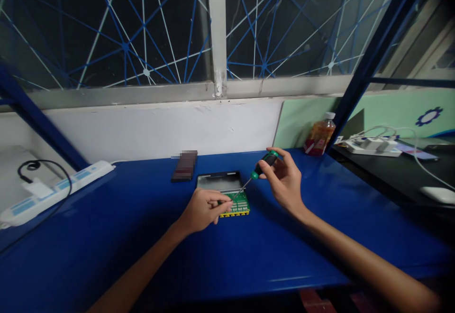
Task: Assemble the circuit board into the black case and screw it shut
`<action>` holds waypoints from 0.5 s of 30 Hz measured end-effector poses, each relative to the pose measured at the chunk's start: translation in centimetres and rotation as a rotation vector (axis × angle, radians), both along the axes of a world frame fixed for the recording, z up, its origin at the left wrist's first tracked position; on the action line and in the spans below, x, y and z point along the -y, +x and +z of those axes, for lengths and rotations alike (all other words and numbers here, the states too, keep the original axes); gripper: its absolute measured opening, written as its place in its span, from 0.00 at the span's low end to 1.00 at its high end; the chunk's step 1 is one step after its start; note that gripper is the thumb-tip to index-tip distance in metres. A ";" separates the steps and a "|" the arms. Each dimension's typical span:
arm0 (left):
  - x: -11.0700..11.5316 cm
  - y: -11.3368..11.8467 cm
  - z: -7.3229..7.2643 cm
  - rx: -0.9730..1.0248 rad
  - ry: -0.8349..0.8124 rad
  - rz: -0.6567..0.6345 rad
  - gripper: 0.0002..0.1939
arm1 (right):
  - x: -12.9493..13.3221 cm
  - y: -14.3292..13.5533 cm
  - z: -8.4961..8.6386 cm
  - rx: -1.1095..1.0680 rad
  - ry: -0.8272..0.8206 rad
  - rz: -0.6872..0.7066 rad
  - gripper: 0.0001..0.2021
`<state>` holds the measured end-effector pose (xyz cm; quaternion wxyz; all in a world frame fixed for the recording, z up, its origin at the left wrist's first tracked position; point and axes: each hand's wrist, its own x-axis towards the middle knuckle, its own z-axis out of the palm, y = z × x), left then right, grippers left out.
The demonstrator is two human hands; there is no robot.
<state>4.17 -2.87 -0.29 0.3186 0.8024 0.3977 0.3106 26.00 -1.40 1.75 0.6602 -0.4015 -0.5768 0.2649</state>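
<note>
My right hand (286, 180) grips a screwdriver (266, 163) by its green and black handle. The thin shaft slants down and left, its tip at the fingertips of my left hand (204, 207). Those fingers are closed in a pinch over the board; what they hold, if anything, is too small to make out. Beneath them lies a green circuit board (242, 200) with rows of pale parts and a yellow strip along its near edge. It sits against an open black case or frame (218, 181) with a grey panel. My left hand hides the board's left part.
A dark flat device (185, 167), partly blurred, lies behind on the blue table (142, 251). At left is a white power strip (59, 192) with a black cable. A drink bottle (321, 133) stands at back right, near white chargers (377, 144) and a white mouse (438, 194).
</note>
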 end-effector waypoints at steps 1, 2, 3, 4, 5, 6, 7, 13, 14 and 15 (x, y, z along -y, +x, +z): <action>-0.1 0.0 -0.1 -0.009 0.014 0.010 0.14 | 0.1 0.0 0.0 0.014 0.012 -0.010 0.19; -0.1 -0.1 -0.2 -0.020 0.031 0.021 0.14 | 0.2 0.0 0.0 0.029 0.025 -0.018 0.19; -0.2 -0.1 -0.3 -0.032 0.049 0.033 0.14 | 0.3 -0.1 0.0 0.042 0.036 -0.026 0.19; -0.2 -0.1 -0.5 -0.044 0.067 0.046 0.14 | 0.3 -0.1 0.0 0.053 0.045 -0.031 0.19; -0.3 -0.1 -0.6 -0.056 0.083 0.059 0.14 | 0.4 -0.1 0.0 0.060 0.051 -0.034 0.19; -0.3 -0.1 -0.6 -0.067 0.098 0.073 0.13 | 0.5 -0.1 0.0 0.063 0.055 -0.032 0.19; -0.3 -0.1 -0.7 -0.076 0.112 0.084 0.13 | 0.5 -0.1 -0.1 0.064 0.056 -0.028 0.19; -0.2 0.0 -0.8 -0.068 0.148 0.105 0.13 | 0.5 -0.2 -0.3 0.053 0.049 -0.017 0.20; -0.3 0.0 -0.8 -0.061 0.147 0.109 0.13 | 0.4 -0.2 -0.3 0.051 0.050 -0.018 0.20; -0.3 0.0 -0.9 -0.056 0.147 0.113 0.13 | 0.4 -0.2 -0.3 0.049 0.050 -0.017 0.20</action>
